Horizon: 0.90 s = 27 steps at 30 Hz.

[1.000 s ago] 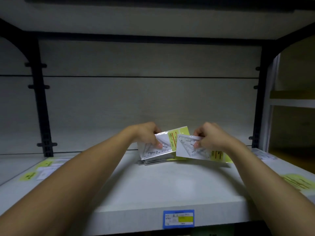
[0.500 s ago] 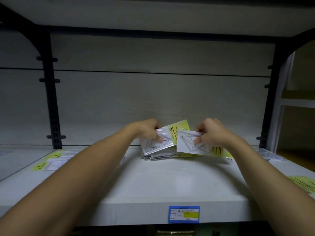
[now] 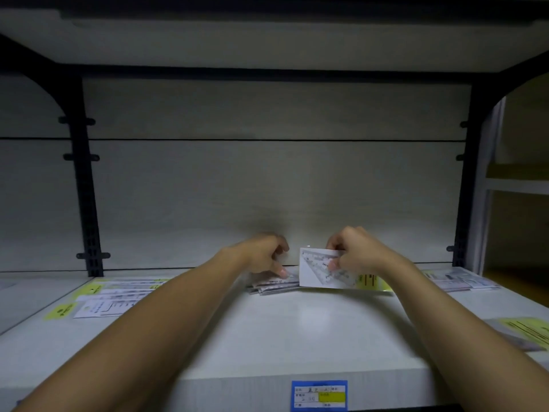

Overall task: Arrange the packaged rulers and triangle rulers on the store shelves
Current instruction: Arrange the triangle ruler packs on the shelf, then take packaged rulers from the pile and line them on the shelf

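A packaged triangle ruler was held upright at the shelf's far middle, beside a flat stack of packaged rulers on its left.

White shelf board, blue price tag on its front edge. Flat on it: small stack of ruler packs at back centre, packaged rulers on my left, more packs far right, yellow-labelled pack near right.

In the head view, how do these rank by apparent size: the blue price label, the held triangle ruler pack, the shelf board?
1. Shelf board
2. Triangle ruler pack in the right hand
3. Blue price label; it is nearer, so this order is unsure.
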### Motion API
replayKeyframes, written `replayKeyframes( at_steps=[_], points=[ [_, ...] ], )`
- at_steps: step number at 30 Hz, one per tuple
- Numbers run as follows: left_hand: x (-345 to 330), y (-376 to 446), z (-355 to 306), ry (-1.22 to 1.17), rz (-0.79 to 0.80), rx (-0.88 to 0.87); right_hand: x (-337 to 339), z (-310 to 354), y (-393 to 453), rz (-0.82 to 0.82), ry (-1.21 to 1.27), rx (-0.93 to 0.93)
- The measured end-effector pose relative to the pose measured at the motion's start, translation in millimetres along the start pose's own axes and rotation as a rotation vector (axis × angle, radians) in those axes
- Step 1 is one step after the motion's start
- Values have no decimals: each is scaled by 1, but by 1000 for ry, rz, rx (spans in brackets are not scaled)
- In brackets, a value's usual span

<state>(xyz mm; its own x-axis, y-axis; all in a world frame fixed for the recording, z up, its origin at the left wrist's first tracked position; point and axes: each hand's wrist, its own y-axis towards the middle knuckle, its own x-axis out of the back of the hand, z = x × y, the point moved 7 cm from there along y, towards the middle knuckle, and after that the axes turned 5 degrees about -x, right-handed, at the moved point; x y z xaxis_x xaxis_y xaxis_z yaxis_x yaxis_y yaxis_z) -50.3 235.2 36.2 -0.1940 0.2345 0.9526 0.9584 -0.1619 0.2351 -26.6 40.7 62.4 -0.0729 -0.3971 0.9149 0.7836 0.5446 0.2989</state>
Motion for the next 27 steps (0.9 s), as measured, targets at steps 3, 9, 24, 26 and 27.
replayKeyframes(
  at_steps=[3, 9, 24, 26, 27],
  points=[
    [27, -5, 14, -186, -226, 29, -9, 14, 11, 45, 13, 37],
    [61, -22, 29, -288, -515, 52, -50, 44, 35, 155, 68, 134],
    [41, -21, 23, -114, -405, -39, -49, 46, 32, -19, -63, 233],
    [39, -14, 17, -109, -372, -55, -39, 40, 28, -29, -104, 239],
    [39, -10, 12, -111, -364, -60, -32, 34, 26, -38, -110, 231]
  ],
)
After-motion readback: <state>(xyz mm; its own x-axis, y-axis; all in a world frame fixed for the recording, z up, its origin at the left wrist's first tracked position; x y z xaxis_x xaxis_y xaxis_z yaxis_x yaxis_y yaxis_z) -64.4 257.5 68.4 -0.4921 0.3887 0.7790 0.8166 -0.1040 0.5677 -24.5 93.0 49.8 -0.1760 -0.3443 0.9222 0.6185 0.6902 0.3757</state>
